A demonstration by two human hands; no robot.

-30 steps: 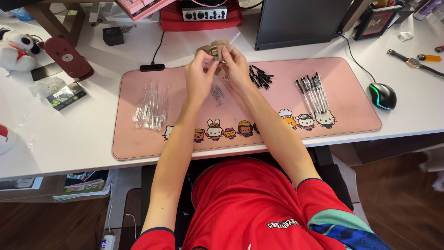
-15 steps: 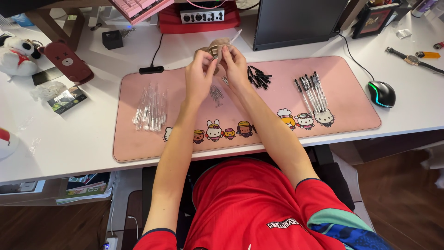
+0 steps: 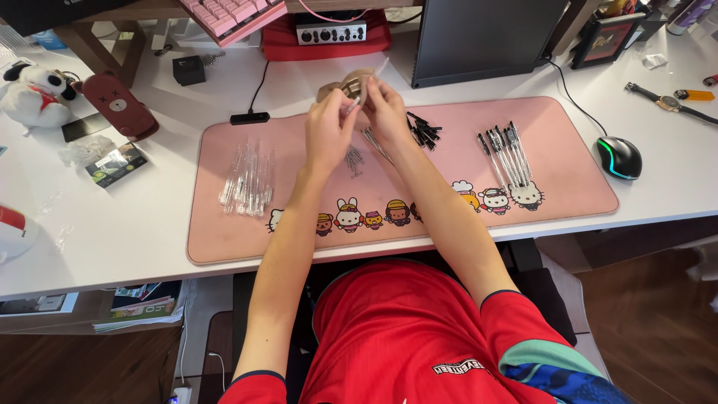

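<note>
Hands have barely shifted since half a second ago, both up over the mat's [image 3: 224, 239] far edge; the thin clear tube that stuck out past my right fingers earlier now shows only as a short tip. My left hand [image 3: 329, 135] and right hand [image 3: 387, 112] are pinched together on a small pen part [image 3: 353, 105], fingertips closed on it from both sides. I judge it light, stiff, slick plastic, thin enough to roll or snap, so best held near the ends with fingertips. It sits between both hands, above the loose refills [image 3: 354, 158]. Clear barrels [image 3: 247, 181] lie well left, black caps [image 3: 424, 132] just right of my right hand, finished pens [image 3: 502, 148] further right.
</note>
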